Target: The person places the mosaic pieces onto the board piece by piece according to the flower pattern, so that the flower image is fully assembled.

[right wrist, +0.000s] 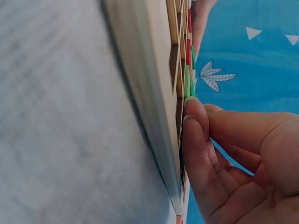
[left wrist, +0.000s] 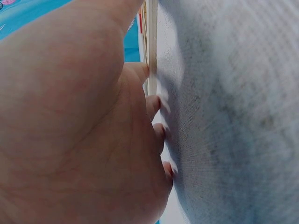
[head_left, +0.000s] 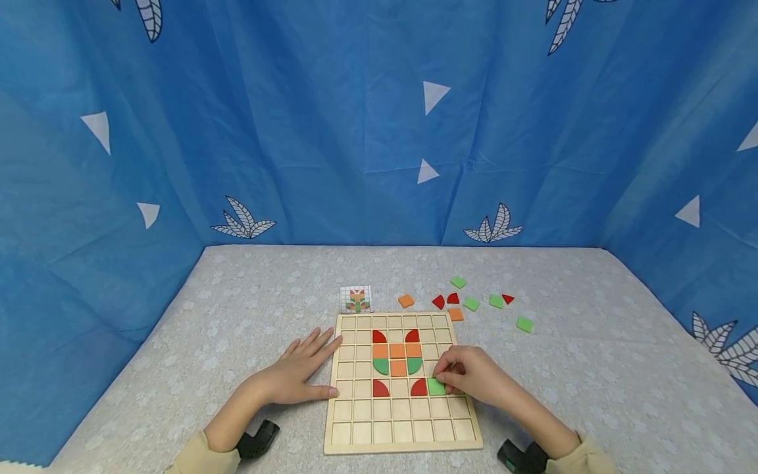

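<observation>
A wooden grid board (head_left: 404,431) lies on the table with red, orange and green pieces in its cells. My right hand (head_left: 470,375) is over the board's right side, fingers bent, and its thumb and fingertips hold the edge of a light green square tile (head_left: 436,387). That tile is beside a red quarter-circle piece (head_left: 418,387); in the right wrist view the fingertips meet the light green tile (right wrist: 187,81). Spread out flat, my left hand (head_left: 294,372) rests at the board's left edge, its thumb and index finger touching the frame. In the left wrist view the palm (left wrist: 79,116) faces the table.
A small pattern card (head_left: 356,299) lies behind the board's far left corner. Loose pieces are scattered beyond and to the right: orange squares (head_left: 405,301), light green squares (head_left: 524,324) and red pieces (head_left: 438,301). A blue curtain (head_left: 355,131) encloses the table (head_left: 266,289).
</observation>
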`<state>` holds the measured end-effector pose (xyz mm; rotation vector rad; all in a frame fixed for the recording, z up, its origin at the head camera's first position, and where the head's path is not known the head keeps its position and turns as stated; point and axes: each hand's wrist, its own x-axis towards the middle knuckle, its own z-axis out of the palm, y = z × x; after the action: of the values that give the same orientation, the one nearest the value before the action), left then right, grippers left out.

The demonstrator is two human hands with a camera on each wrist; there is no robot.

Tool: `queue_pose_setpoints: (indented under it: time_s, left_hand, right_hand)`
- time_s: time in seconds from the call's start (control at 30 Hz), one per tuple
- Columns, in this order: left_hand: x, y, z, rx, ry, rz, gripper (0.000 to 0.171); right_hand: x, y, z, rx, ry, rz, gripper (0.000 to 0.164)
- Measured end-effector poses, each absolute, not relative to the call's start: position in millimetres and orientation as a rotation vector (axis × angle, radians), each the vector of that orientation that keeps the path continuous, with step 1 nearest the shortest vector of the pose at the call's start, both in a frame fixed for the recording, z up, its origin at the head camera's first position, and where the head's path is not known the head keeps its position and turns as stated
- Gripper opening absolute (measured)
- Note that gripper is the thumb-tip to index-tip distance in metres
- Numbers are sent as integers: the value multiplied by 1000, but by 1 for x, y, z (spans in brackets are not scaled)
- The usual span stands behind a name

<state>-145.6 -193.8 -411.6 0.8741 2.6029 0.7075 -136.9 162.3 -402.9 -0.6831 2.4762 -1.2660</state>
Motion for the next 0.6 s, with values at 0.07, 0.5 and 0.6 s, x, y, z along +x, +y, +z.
queue_pose_setpoints:
  time_s: [0.07,0.5,0.6]
  left_hand:
    - [-145,-194,-412,877,2602,709,88]
    - [-145,-194,-412,871,2602,709,88]
    - [-145,-194,-411,872,2600,710,88]
  right_hand:
    - [-138,163,-404,-684,2470,-1271,8]
    - [-164,207,-392,-494,2587,-1405,14]
    - [-172,226,-388,-366,2687,-1396,20]
